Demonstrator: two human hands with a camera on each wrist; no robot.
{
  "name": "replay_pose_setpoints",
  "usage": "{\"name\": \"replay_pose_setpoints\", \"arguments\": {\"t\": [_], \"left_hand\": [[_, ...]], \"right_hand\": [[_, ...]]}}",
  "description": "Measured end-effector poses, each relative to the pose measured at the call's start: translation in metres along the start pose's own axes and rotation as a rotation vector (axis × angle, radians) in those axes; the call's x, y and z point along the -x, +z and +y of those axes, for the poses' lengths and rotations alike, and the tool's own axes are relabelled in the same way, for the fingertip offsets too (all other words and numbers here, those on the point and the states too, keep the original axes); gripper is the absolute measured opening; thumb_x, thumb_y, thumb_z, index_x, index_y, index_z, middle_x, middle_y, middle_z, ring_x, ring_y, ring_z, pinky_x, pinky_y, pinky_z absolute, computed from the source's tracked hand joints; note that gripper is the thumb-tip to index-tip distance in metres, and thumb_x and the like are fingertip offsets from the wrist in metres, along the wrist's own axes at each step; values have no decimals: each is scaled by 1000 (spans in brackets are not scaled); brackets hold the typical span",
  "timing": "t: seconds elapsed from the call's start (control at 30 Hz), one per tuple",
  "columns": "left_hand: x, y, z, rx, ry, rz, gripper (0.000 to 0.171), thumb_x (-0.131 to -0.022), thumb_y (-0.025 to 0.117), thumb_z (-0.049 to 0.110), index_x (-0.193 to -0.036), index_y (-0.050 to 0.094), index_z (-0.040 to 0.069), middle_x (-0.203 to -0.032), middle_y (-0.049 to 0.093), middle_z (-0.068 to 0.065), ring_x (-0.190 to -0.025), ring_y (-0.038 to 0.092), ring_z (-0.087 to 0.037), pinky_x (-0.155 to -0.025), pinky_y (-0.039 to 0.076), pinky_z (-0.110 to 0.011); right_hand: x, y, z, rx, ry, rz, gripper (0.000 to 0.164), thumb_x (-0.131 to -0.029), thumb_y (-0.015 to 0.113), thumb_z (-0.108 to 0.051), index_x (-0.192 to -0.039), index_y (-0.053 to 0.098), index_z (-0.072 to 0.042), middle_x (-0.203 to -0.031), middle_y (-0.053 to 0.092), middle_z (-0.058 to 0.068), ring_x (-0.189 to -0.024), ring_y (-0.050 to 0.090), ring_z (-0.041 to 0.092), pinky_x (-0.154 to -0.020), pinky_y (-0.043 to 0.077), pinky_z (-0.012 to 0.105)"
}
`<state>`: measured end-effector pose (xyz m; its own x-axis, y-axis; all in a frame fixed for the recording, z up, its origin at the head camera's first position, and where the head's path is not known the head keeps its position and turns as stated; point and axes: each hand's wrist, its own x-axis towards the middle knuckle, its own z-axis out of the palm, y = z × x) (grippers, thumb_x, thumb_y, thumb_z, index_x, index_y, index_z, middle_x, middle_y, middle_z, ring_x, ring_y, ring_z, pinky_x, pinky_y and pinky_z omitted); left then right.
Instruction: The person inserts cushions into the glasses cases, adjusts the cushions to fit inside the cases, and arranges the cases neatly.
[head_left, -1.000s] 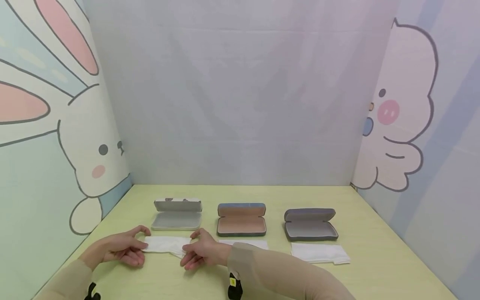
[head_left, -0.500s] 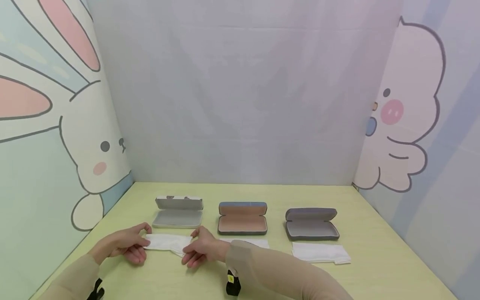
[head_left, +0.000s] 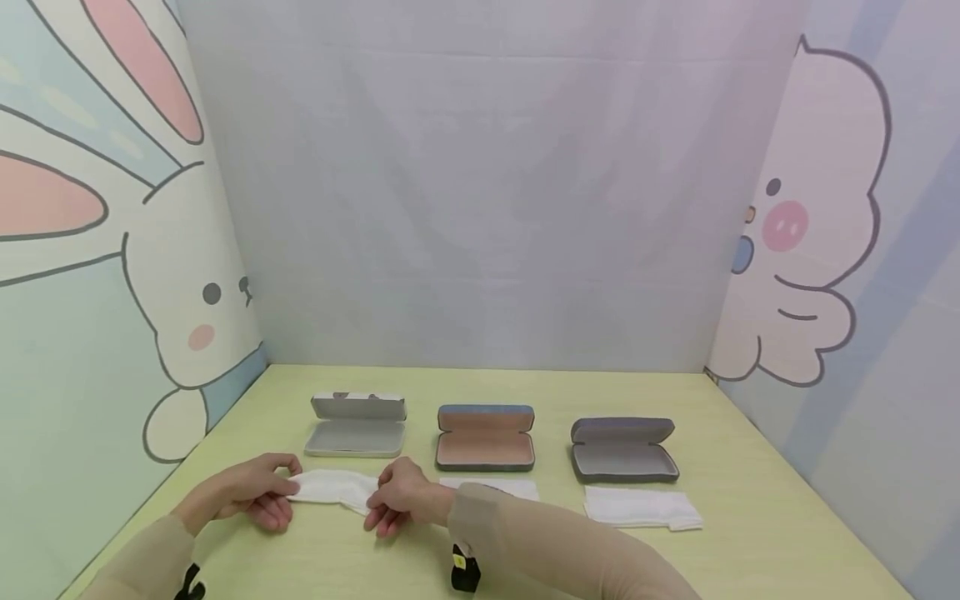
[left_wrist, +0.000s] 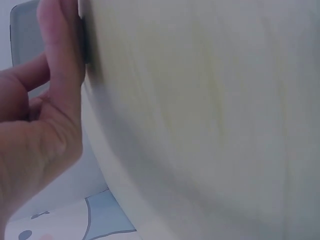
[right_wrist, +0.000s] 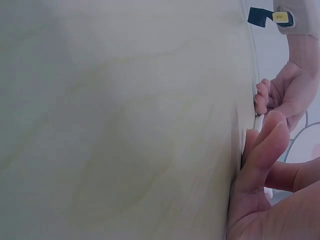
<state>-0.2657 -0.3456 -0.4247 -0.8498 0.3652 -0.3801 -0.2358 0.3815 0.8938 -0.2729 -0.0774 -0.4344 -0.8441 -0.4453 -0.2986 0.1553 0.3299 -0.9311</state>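
A folded white cloth (head_left: 328, 486) lies across the table's left side, in front of the left glasses case (head_left: 354, 437). At its left end, my left hand (head_left: 258, 493) pinches it between thumb and forefinger, the other fingers curled below. My right hand (head_left: 405, 495) pinches the right end and covers that corner. Seen from the left wrist, the left hand (left_wrist: 52, 95) is low beside the tabletop, with the cloth out of sight. In the right wrist view the right hand (right_wrist: 262, 175) lies along the tabletop, the left hand beyond it.
Two more glasses cases stand with lids raised: one with a peach lining (head_left: 485, 450), one dark grey (head_left: 624, 460). A second white cloth (head_left: 517, 487) is partly behind the right forearm. Another cloth (head_left: 641, 507) lies before the grey case. Fabric walls surround the table.
My right fingers have closed in on the cloth's right end, and the cloth now bows slightly upward in the middle. The left hand has barely moved. The cases are the same.
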Motion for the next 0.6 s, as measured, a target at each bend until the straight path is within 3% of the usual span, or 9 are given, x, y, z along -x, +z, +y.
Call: {"name": "replay_pose_setpoints", "arguments": {"t": [0.2,0.6], "left_hand": [[2,-7,-8,50,19,-62,20,-98,51,10,-109,40,-2,-71,71,-7,-62,71,-11,-57,60,-24],[5,-13,-6,107,36,-123,19,-98,51,10,-108,42,-2,-75,73,-8,-67,72,-13,-60,60,-24]], "right_hand": [[-3,-1,5,-12,1,-16,21,-88,64,-1,-75,49,-6,-63,69,18,-35,51,11,-32,44,21],[-1,-8,2,-32,-33,-61,14,-90,63,-4,-82,52,-5,-65,70,13,-38,53,12,-35,46,21]]}}
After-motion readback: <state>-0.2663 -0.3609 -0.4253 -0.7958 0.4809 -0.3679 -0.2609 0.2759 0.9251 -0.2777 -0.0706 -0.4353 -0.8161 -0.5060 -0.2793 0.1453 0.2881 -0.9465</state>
